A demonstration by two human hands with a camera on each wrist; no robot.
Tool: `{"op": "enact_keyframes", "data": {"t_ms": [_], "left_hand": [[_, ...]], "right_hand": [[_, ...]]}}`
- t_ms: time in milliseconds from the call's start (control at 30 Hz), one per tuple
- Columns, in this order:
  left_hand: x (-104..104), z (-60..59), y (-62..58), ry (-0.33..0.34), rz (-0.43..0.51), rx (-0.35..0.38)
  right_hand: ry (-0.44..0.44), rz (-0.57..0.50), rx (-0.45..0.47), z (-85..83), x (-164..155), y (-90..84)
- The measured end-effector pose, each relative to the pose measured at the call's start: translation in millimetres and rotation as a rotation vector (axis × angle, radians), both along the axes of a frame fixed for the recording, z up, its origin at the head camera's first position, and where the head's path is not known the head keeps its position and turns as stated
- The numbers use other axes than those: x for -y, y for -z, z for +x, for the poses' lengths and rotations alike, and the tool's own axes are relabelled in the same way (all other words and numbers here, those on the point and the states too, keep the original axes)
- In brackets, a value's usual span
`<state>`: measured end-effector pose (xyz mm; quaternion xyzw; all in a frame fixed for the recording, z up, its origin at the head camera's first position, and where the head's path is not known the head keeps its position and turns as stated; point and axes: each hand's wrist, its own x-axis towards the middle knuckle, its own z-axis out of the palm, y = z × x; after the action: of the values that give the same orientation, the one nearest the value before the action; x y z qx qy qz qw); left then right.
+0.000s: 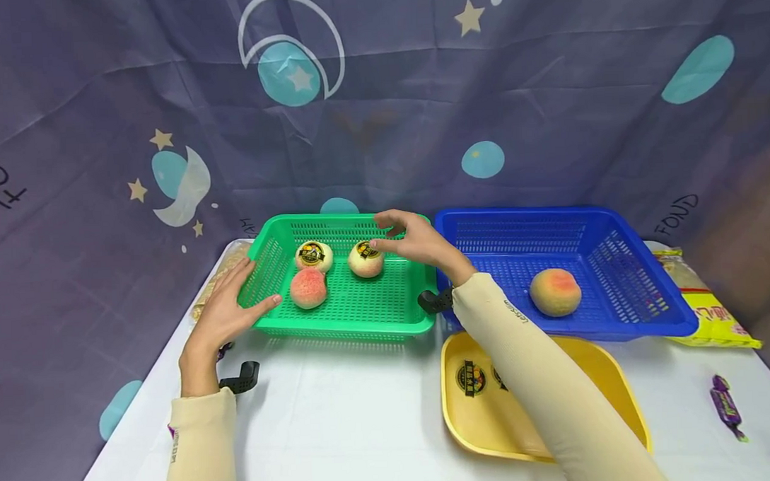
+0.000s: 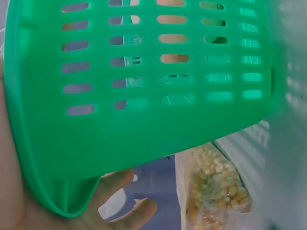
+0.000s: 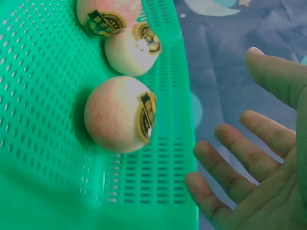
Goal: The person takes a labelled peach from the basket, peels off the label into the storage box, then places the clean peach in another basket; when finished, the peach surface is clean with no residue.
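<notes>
A green perforated basket holds three peaches: a reddish one, a paler one with a black-and-gold sticker, and another stickered peach. My left hand lies against the basket's front left corner, fingers extended along the outside and thumb spread over the front rim. In the left wrist view, the green rim sits by the palm. Above the basket's right part, my right hand hovers with spread, slightly bent fingers and nothing in them. The right wrist view shows it apart from the nearest peach.
Right of the green basket stands a blue basket with one peach. A yellow tray bearing stickers lies in front, partly under my right sleeve. Snack bags flank the baskets. A purple wrapped candy lies at right.
</notes>
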<state>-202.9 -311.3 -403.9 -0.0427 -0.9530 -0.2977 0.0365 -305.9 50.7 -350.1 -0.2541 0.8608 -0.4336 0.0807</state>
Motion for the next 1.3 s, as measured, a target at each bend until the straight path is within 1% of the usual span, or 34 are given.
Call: {"op": "enact_keyframes", "data": {"t_ms": [133,233,367,500,633,800,933,1133,1300], "left_hand": [[3.1,-0.9,2.2,-0.001,0.021,0.01],[6.8,-0.6,4.0,0.0,0.028,0.013],[11.4,2.5,2.5,0.012,0.052,0.038],[14.8,4.8,1.3,0.021,0.085,0.056],[16.2,5.0,2.8,0.021,0.091,0.058],[17.8,4.9,4.2,0.025,0.114,0.076],[19.1,4.9,4.6,0.031,0.135,0.1],[20.1,4.1,5.0,0.047,0.141,0.107],[21.5,3.6,5.1,0.05,0.145,0.112]], "right_hand": [[-0.002,-0.008,0.027,-5.0,11.0,5.1],[-0.004,-0.006,0.031,-7.9,17.0,8.9],[-0.005,0.003,0.048,-10.1,20.6,13.4],[-0.009,0.042,0.082,-12.6,22.1,17.0],[-0.025,0.091,0.121,-15.7,24.8,22.3],[-0.037,0.13,0.141,-20.4,28.9,30.2],[-0.025,0.182,0.129,-23.3,31.8,34.9],[-0.026,0.27,0.073,-28.2,35.5,40.5],[-0.006,0.334,0.056,-32.0,39.1,45.1]]}}
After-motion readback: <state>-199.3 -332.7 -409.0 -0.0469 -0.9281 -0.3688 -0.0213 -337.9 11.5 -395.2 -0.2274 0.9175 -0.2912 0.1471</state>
